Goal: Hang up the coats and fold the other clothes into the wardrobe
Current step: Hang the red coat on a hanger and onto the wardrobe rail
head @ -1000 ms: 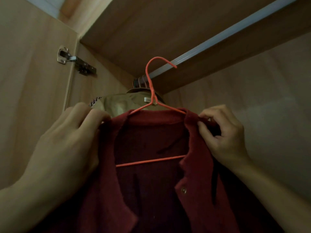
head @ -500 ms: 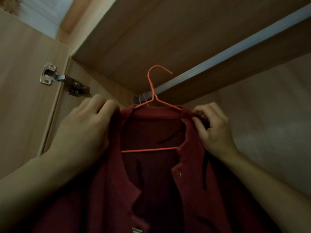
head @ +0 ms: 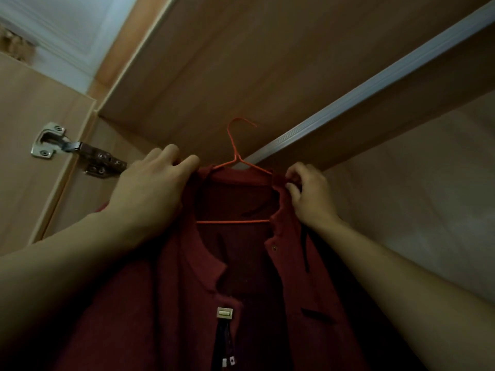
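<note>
Gripping the dark red coat [head: 241, 277] at both shoulders, the person's two hands hold it up inside the wardrobe [head: 267, 62]. The left hand [head: 152, 183] is curled over the coat's left shoulder beside the collar, its fingers bent down over the cloth. The right hand [head: 308, 191] pinches the fabric at the right end of the collar between thumb and bent fingers.

The coat sits on an orange wire hanger [head: 235, 167], whose sloping arms run under the collar and whose straight lower bar shows across the open neck. The hanger's hook rises above the collar, in front of the wardrobe's top panel and just left of the pale metal rail [head: 361, 95] that runs diagonally from the upper right down toward the collar. Whether the hook touches the rail cannot be told from this angle.

The coat front hangs open at the neck, with a small metal snap [head: 274, 248] on the right edge and a pale rectangular clasp [head: 224, 313] lower down at the centre, above a dark strip carrying small white tags.

On the left, a silver door hinge [head: 77, 149] joins the open wardrobe door [head: 32, 116] to the side panel. White ceiling moulding [head: 61, 30] shows in the upper left corner.
</note>
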Action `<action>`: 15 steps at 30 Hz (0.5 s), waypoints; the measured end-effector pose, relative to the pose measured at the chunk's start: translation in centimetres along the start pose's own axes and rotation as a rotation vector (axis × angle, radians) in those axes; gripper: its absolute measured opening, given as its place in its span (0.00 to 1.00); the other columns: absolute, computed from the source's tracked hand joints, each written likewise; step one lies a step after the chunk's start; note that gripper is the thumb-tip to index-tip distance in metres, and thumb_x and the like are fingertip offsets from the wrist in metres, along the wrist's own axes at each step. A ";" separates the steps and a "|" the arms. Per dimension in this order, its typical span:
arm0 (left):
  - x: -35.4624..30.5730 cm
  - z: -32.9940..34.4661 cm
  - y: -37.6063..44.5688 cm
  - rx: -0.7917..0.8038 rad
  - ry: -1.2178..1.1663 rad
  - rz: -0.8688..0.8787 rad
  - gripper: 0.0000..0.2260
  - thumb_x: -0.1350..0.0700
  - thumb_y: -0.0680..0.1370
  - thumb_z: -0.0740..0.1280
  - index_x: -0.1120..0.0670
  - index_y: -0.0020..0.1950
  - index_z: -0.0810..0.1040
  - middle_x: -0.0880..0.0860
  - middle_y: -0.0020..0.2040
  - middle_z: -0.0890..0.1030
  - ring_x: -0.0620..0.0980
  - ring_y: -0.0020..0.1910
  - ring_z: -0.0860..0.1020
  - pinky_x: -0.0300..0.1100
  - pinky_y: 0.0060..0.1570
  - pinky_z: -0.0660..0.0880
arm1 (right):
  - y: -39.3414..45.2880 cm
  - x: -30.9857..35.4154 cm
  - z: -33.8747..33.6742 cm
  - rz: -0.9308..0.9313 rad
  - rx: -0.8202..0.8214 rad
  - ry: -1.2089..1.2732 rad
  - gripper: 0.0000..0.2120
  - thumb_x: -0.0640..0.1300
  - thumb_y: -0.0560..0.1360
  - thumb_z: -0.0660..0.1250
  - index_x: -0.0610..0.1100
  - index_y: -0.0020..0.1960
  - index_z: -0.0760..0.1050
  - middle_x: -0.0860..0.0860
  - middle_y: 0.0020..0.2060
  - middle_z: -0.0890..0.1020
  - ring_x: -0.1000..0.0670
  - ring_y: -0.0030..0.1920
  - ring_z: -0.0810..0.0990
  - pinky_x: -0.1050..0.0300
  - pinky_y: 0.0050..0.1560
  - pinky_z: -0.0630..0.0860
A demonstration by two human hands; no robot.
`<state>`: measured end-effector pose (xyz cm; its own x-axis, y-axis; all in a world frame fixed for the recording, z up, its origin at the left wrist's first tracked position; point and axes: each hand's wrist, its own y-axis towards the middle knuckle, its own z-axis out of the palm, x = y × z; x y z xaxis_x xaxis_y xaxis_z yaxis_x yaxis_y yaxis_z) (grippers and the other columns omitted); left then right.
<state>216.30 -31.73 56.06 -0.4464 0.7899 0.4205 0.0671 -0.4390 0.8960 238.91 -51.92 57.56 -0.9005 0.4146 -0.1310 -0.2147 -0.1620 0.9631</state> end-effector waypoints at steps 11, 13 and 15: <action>-2.7 3.4 -1.7 0.166 0.041 0.028 0.15 0.53 0.76 0.57 0.53 0.61 0.74 0.56 0.50 0.73 0.57 0.48 0.73 0.47 0.37 0.68 | -5.0 -3.0 4.8 0.238 0.096 0.051 0.12 0.35 0.75 0.68 0.50 0.43 0.71 0.56 0.40 0.74 0.48 0.45 0.76 0.54 0.44 0.71; -3.0 4.1 -2.7 0.177 0.066 0.062 0.13 0.56 0.76 0.63 0.56 0.60 0.75 0.58 0.49 0.73 0.59 0.45 0.73 0.48 0.36 0.67 | -6.3 -3.1 5.4 0.263 0.093 0.052 0.08 0.36 0.76 0.67 0.48 0.46 0.73 0.54 0.43 0.76 0.48 0.47 0.76 0.50 0.47 0.74; -3.1 4.1 -3.2 0.197 0.097 0.076 0.11 0.59 0.75 0.66 0.59 0.57 0.76 0.59 0.48 0.73 0.60 0.43 0.73 0.50 0.36 0.69 | -7.6 -3.1 5.9 0.274 0.066 0.074 0.06 0.37 0.77 0.66 0.46 0.52 0.75 0.52 0.49 0.77 0.48 0.53 0.76 0.44 0.56 0.74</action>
<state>221.15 -31.05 52.44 -0.5164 0.7089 0.4805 0.2727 -0.3958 0.8769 245.55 -46.66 52.01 -0.9473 0.2962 0.1218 0.0634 -0.1992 0.9779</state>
